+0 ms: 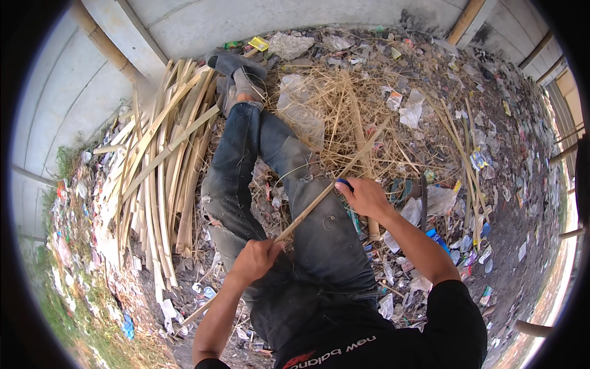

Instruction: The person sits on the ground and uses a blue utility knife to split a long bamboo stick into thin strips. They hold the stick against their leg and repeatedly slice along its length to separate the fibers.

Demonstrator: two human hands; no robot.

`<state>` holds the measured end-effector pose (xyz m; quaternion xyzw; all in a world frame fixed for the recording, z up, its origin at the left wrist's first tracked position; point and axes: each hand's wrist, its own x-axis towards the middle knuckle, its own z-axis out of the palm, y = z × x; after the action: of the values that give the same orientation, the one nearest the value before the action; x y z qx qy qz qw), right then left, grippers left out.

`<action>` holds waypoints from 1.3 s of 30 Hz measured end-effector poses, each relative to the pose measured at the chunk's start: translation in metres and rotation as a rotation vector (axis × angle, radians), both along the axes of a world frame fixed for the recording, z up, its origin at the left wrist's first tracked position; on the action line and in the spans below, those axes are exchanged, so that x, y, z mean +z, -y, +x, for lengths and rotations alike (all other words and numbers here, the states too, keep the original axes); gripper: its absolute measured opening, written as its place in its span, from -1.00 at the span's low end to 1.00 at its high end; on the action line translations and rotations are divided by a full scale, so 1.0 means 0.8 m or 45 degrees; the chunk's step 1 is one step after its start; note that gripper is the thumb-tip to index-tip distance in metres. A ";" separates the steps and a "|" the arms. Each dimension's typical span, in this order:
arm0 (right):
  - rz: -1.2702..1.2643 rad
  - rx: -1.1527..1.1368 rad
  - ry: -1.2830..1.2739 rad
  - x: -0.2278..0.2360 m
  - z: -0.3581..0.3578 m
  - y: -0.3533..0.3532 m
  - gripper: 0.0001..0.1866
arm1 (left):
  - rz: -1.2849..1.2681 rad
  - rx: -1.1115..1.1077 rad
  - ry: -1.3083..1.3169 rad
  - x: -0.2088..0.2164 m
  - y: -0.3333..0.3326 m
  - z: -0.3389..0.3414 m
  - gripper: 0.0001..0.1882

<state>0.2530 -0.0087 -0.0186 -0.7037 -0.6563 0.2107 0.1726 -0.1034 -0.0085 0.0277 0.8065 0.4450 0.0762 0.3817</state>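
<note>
A long, narrow bamboo strip (305, 211) runs slantwise across my thighs, from the straw at the upper right down past my left forearm. My left hand (253, 261) is closed around it above my lap. Farther up the strip, my right hand (367, 198) is closed with its thumb against the strip. A small dark-blue object (345, 183) shows between that thumb and the fingers; its kind and any blade are hidden by the hand. Thin curled shavings (330, 219) lie on my trouser leg.
Split bamboo strips (161, 166) lie in a large pile to the left. Dry straw-like shavings (341, 114) heap beyond my right knee. A dark curved piece (423, 202) stands near my right forearm. Litter covers the ground, and a pale wall (295, 24) rises at the back.
</note>
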 end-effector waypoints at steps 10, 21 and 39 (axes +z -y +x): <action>-0.016 -0.132 0.021 -0.013 0.024 -0.010 -0.42 | -0.031 0.040 -0.062 0.018 0.009 -0.048 -0.62; -0.009 -0.264 0.011 -0.039 0.049 -0.015 -0.41 | -0.048 0.035 -0.170 0.031 0.010 -0.093 -0.68; 0.198 -0.766 0.167 -0.080 0.255 -0.032 -0.34 | 0.139 -0.064 -0.208 0.041 0.003 -0.131 -0.76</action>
<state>0.4569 0.0169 -0.0825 -0.8629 -0.4427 0.0536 0.2379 -0.2082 -0.0110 0.0608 0.8406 0.4495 0.0249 0.3012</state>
